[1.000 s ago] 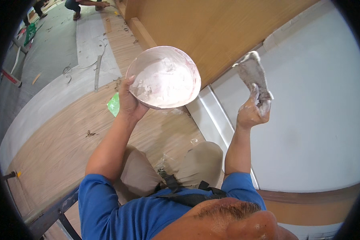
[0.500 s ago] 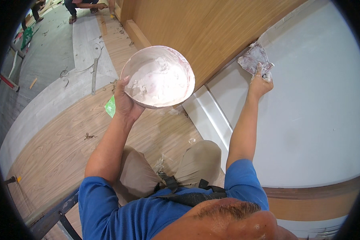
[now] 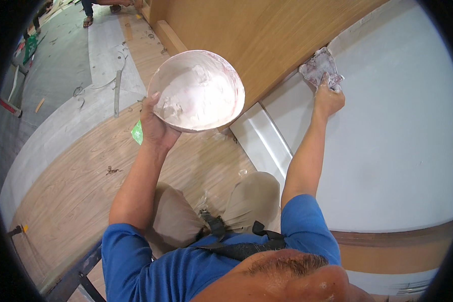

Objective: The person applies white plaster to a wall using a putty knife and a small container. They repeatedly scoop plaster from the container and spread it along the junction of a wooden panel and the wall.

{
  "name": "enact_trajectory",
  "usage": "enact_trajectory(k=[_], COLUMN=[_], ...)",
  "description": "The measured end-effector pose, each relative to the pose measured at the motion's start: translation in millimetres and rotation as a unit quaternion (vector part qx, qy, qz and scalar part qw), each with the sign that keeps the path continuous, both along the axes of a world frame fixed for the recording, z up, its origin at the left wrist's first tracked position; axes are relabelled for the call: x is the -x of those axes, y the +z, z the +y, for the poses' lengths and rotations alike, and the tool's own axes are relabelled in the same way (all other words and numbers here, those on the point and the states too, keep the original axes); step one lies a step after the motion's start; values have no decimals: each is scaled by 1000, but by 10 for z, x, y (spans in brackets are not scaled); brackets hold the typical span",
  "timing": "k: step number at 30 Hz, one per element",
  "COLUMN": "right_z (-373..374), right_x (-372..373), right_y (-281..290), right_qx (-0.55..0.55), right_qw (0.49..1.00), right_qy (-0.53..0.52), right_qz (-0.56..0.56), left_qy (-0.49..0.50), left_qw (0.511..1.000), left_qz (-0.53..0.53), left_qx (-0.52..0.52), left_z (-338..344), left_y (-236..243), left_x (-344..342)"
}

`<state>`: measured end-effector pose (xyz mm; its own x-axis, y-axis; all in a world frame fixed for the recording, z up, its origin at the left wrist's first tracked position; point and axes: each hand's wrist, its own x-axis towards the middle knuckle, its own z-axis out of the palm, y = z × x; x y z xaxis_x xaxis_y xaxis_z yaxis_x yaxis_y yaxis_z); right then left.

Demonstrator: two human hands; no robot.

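My left hand (image 3: 157, 123) grips the rim and side of a round bowl (image 3: 239, 95), tilted so its inside faces up. White putty (image 3: 196, 98) coats the bowl's bottom and walls. Off to the right, my right hand (image 3: 329, 98) is closed on a putty-smeared scraper (image 3: 319, 68), thumb lying on the blade. The scraper's blade lies against the pale wall panel (image 3: 382, 136), close to where it meets the wood-grain panel (image 3: 236, 32). Putty also covers some of the right fingers.
A wood-look floor (image 3: 75, 186) spreads on the left, bearing a metal strip (image 3: 118, 93) and a green scrap (image 3: 137, 132). Metal framing (image 3: 80, 267) stands at the lower left. Another person's foot (image 3: 88, 21) shows at the top left. White trim (image 3: 267, 132) runs beside my right forearm.
The scraper and right hand have shifted slightly, and the blade lies turned a little differently at the panel's edge. The bowl sits slightly higher in view, still held in my left hand.
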<state>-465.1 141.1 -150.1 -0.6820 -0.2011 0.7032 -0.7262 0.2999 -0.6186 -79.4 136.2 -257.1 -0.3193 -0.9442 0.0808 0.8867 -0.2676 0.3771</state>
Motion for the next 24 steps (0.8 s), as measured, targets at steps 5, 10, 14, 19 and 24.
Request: enact_trajectory(k=[5, 10, 14, 19, 24], right_z=[16, 20, 305, 740, 737], right_x=[18, 204, 218, 99, -103], right_y=[12, -13, -28, 174, 331], right_qx=[-15, -6, -29, -45, -203], right_qw=[1000, 1000, 1000, 983, 947], right_qy=[11, 11, -6, 16, 111], right_qz=[-7, -7, -2, 179, 221], left_qy=[1, 21, 21, 40, 46], left_qw=[1000, 1000, 999, 998, 997], left_qz=[11, 20, 48, 43, 54], left_qx=[-1, -3, -4, -15, -16], left_z=[-63, -102, -82, -82, -91], left_y=[-61, -70, -146, -132, -189], left_x=[-26, -6, -10, 23, -19])
